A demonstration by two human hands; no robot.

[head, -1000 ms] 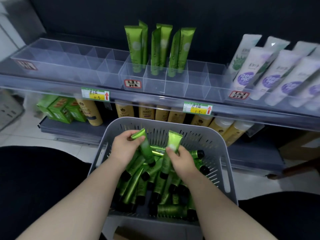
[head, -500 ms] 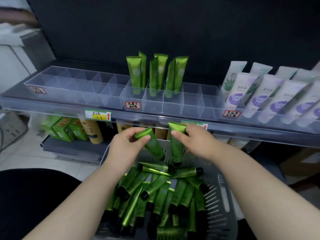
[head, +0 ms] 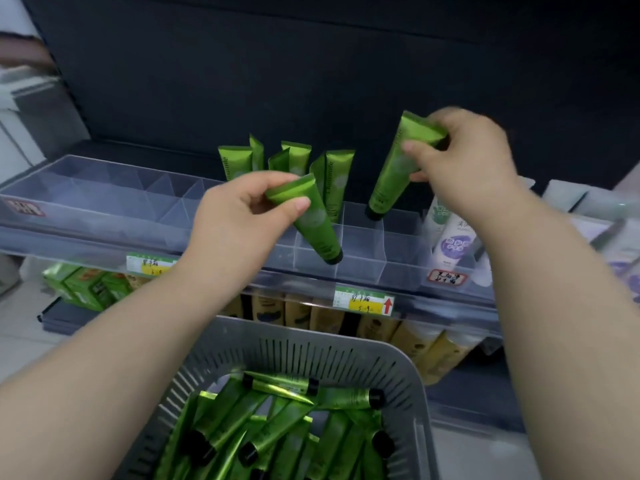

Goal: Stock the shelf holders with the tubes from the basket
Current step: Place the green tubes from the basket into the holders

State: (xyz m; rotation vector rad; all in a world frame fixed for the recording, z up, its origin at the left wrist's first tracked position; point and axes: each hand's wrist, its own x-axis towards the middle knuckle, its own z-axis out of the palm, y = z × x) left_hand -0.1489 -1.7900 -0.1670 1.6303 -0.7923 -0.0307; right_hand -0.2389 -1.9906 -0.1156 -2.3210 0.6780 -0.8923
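My left hand [head: 239, 216] pinches the flat end of a green tube [head: 313, 225], whose black cap points down into a front cell of the clear shelf holder [head: 360, 244]. My right hand [head: 464, 157] grips a second green tube [head: 398, 168] near its crimped top, cap down just above a rear cell. Several green tubes [head: 332, 174] stand upright in the rear cells behind my left hand. The grey basket [head: 311, 344] below holds several more green tubes [head: 277, 424] lying flat.
White and purple tubes [head: 450, 233] fill the holder to the right. Several bare clear cells [head: 104, 192] run along the left. Price tags [head: 367, 303] line the shelf edge. Brown bottles [head: 322, 317] and green boxes [head: 86, 285] sit on the lower shelf.
Both hands have risen from the basket to the shelf, each carrying a tube. The right hand went further up and right; the left tube's cap now dips into a front cell.
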